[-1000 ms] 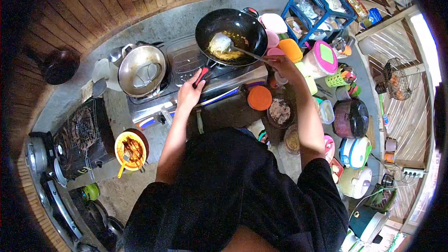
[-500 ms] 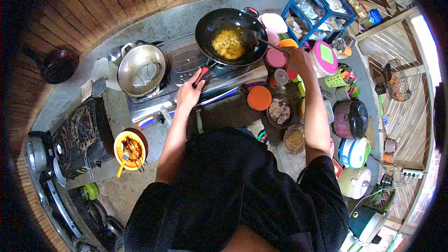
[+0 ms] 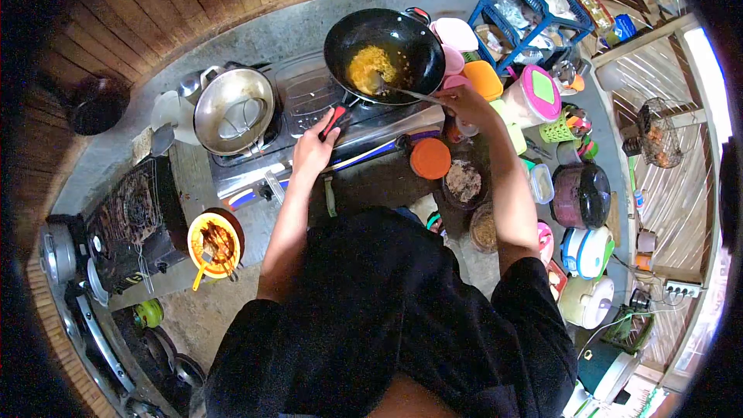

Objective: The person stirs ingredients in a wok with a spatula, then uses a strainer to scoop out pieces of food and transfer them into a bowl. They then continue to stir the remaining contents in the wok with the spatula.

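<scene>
A black wok [image 3: 422,50] sits on the right side of the gas stove [image 3: 306,81], with a yellow chopped mixture [image 3: 368,67] in its lower left part. My left hand [image 3: 313,151] is closed around the wok's red and black handle [image 3: 333,122]. In my right hand [image 3: 468,104] is the shaft of a metal spatula [image 3: 410,94]; its head lies in the yellow mixture. Just below the right hand, a jar on the counter is partly hidden by it. An orange lid [image 3: 430,159] and a bowl of brownish paste [image 3: 464,183] stand nearer to me.
A steel pan [image 3: 232,112] rests on the left burner. To the left, an orange bowl [image 3: 214,246] holds dark red sauce and a yellow spoon. Lidded tubs, a pink-lidded container [image 3: 540,94] and a blue rack [image 3: 534,11] crowd the right. A knife [image 3: 330,197] lies below the stove.
My right hand has moved left and slightly down, bringing the spatula head from the wok's right side into the yellow mixture. The mixture has shifted left; my left hand stays on the handle.
</scene>
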